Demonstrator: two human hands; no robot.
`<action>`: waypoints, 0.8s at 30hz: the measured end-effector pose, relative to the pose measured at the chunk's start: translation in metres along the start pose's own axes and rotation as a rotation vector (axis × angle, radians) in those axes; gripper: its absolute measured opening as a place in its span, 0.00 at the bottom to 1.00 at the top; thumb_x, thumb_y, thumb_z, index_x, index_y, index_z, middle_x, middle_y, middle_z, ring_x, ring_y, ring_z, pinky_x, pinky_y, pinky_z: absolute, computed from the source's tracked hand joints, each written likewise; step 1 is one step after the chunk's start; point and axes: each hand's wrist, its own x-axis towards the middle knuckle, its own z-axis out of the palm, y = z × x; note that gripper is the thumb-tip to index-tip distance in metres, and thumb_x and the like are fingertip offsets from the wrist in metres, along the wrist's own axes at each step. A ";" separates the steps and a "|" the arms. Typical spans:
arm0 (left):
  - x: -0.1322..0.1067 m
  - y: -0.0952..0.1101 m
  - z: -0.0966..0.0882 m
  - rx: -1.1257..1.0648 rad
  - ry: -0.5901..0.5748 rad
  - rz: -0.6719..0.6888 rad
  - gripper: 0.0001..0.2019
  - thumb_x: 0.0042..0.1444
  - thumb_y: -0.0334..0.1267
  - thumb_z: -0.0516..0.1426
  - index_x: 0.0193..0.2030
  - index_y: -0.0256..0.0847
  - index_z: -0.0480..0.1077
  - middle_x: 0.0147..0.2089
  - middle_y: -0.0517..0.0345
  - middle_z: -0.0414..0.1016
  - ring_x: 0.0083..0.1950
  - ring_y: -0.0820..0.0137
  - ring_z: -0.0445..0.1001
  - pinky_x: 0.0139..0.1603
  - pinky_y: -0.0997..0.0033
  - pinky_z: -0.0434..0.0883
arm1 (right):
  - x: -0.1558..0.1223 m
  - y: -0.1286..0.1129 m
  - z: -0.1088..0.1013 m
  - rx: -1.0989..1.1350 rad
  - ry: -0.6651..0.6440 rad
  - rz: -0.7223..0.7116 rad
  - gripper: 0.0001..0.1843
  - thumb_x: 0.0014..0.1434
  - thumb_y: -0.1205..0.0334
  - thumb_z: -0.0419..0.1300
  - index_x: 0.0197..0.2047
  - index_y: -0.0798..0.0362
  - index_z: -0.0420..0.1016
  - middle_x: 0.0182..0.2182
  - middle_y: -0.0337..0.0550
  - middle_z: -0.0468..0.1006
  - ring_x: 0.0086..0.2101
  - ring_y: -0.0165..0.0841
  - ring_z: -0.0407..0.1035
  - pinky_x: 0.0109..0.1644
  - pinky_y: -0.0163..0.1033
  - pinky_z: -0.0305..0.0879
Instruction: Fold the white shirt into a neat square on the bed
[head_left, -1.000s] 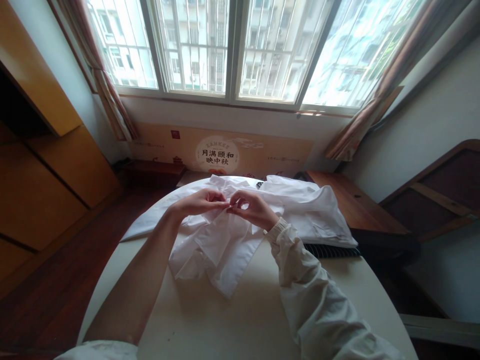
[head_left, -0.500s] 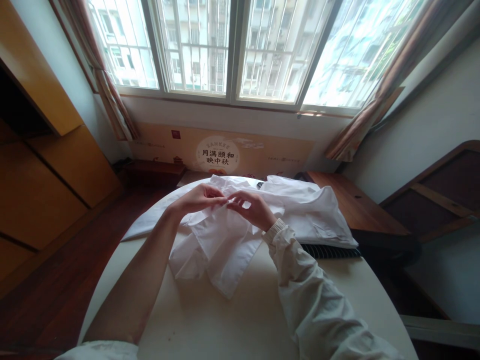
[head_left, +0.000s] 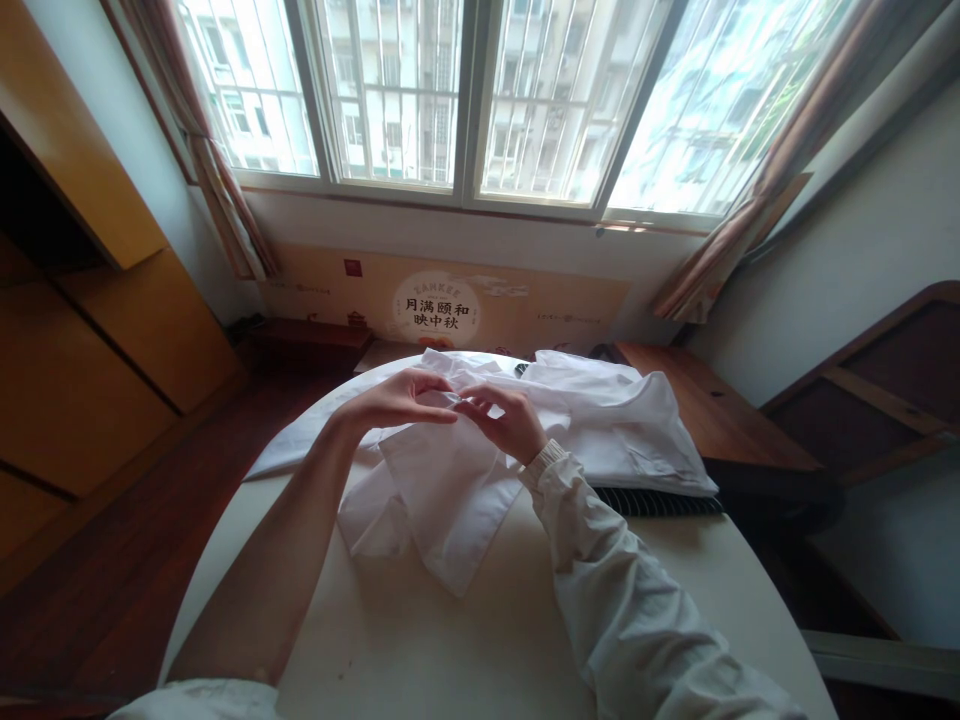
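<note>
The shirt (head_left: 450, 480) under both hands is plain white, without print. It lies on a pale cream worktop (head_left: 450, 640). At three o'clock from the shirt, a dark cloth (head_left: 660, 500) shows fine light stripes, though it is mostly covered. At twelve o'clock, a tan board (head_left: 442, 300) carries a cream circle with dark characters. The curtains (head_left: 217, 190) are dusty pink-brown.
</note>
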 end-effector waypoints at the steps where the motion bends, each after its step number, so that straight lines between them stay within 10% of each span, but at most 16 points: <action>1: 0.000 -0.001 0.000 0.021 0.003 0.012 0.19 0.56 0.51 0.71 0.47 0.38 0.83 0.43 0.53 0.82 0.44 0.64 0.78 0.45 0.69 0.73 | 0.000 0.001 -0.001 -0.008 0.001 -0.008 0.15 0.68 0.44 0.68 0.43 0.47 0.86 0.35 0.42 0.88 0.30 0.35 0.80 0.39 0.40 0.75; 24: 0.002 -0.018 0.000 0.140 0.131 0.075 0.11 0.59 0.42 0.66 0.44 0.40 0.83 0.46 0.52 0.84 0.51 0.60 0.81 0.55 0.65 0.76 | 0.002 0.004 0.003 0.089 -0.070 0.017 0.18 0.70 0.43 0.65 0.42 0.49 0.86 0.34 0.42 0.87 0.28 0.33 0.77 0.37 0.39 0.74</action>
